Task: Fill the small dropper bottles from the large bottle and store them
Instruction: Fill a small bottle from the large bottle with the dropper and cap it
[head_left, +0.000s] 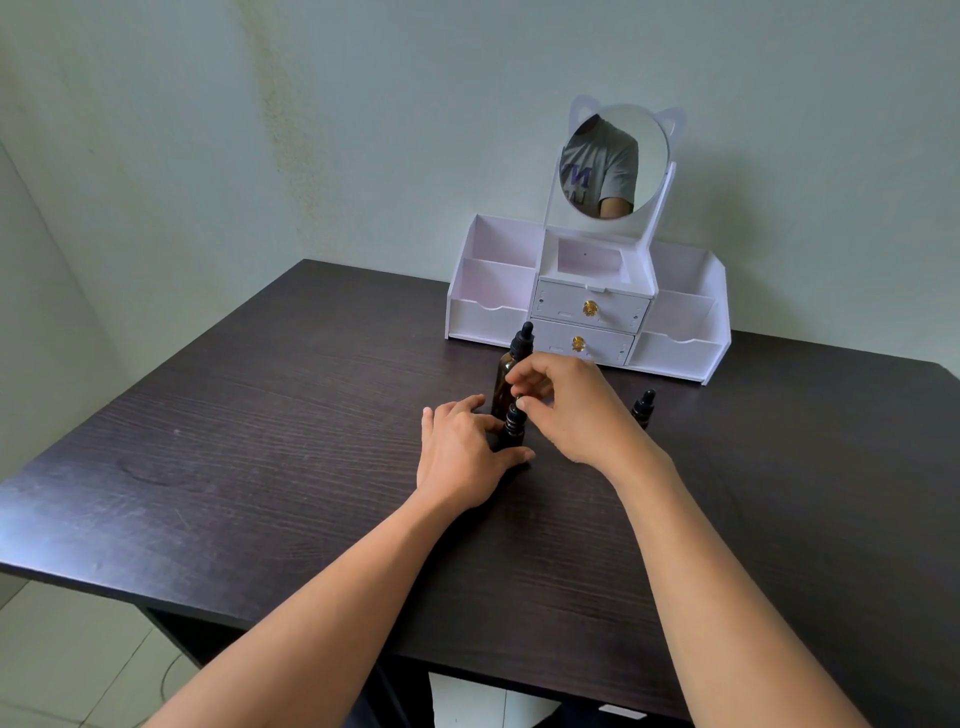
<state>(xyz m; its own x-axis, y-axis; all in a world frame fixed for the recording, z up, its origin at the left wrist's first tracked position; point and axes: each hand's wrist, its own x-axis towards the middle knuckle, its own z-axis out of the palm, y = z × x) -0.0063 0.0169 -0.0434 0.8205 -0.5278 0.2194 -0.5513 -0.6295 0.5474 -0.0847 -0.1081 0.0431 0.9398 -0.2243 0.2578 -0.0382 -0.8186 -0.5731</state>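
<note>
Small dropper bottle (513, 428) stands upright on worktop (260, 441). Left hand (462, 452) curls round its base; right hand (576, 410) pinches its cap from above. Large bottle (506, 374) just behind. Second small bottle (643, 408) sits beyond the right hand.

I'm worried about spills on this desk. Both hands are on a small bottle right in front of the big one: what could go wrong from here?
The right hand pinches the cap of the small bottle just in front of the large bottle; its knuckles might knock it over. The left hand holds only the small bottle's base, so twisting could tilt it and spill.
</note>
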